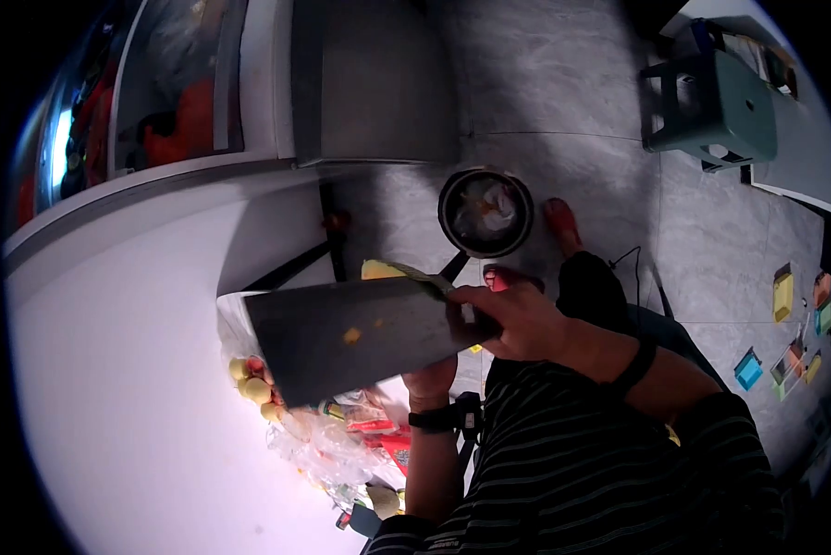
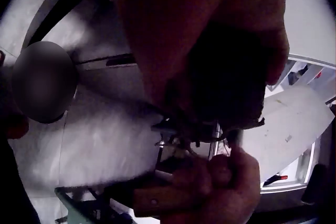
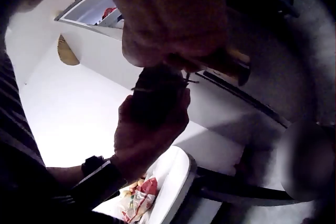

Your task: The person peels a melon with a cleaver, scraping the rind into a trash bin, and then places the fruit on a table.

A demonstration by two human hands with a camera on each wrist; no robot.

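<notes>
My right hand (image 1: 526, 319) grips a cleaver by its wooden handle (image 2: 157, 202). The broad grey blade (image 1: 341, 342) stretches left, with small yellow bits stuck on its face. Behind the blade, my left hand (image 1: 431, 379) is mostly hidden. It holds a chunky piece of produce (image 1: 392, 269), yellow with a green edge; I cannot tell its kind. In the right wrist view this produce (image 3: 155, 95) is a dark shape in the left hand's curled fingers, close under the right hand. Thin shreds stick out from it in the left wrist view.
On the floor below stands a round bin (image 1: 445, 222) with plastic bags inside. Clear bags (image 1: 318, 444) and round yellow fruit (image 1: 253, 388) lie at the left on a white surface (image 1: 138, 370). A green stool (image 1: 757, 106) stands at upper right. Red footwear (image 1: 506, 277) shows beside the bin.
</notes>
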